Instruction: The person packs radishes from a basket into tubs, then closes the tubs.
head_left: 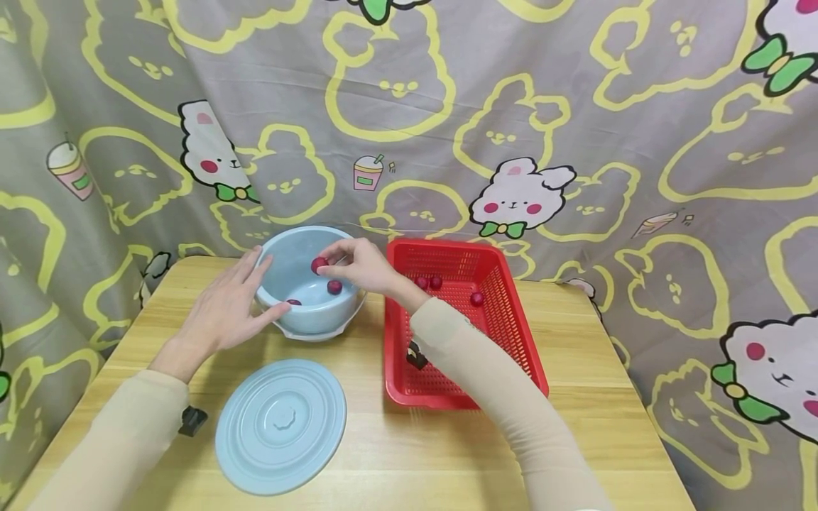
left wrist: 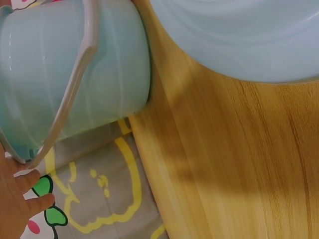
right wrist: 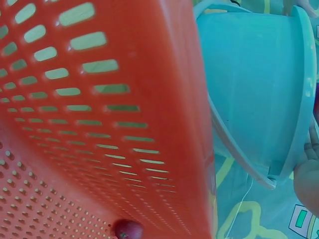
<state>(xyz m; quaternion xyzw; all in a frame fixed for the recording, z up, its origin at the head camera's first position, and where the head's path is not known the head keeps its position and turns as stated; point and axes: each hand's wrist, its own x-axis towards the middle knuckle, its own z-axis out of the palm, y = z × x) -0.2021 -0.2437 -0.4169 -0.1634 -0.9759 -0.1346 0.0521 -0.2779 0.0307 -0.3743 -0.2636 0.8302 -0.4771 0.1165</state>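
Head view: a blue lid (head_left: 281, 426) lies toward the worktop's (head_left: 377, 454) left edge; a red basket (head_left: 394, 341), crossed by the right sleeve (head_left: 492, 383), stands at its far edge. The right hand (head_left: 361, 264) pinches a red fruit (head_left: 319, 266) at its fingertips, over the blue bucket (head_left: 313, 323); the left hand (head_left: 228, 303), fingers spread, touches its rim.

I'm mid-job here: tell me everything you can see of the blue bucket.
The bucket is light blue, round and glossy, apparently plastic, with a projecting rim and a greyish handle hanging down its side. It stands upright and uncovered toward the far edge of the table, left of the red basket. Two dark red fruits show inside. The left hand touches the rim; whether the right hand touches it too, I cannot tell.
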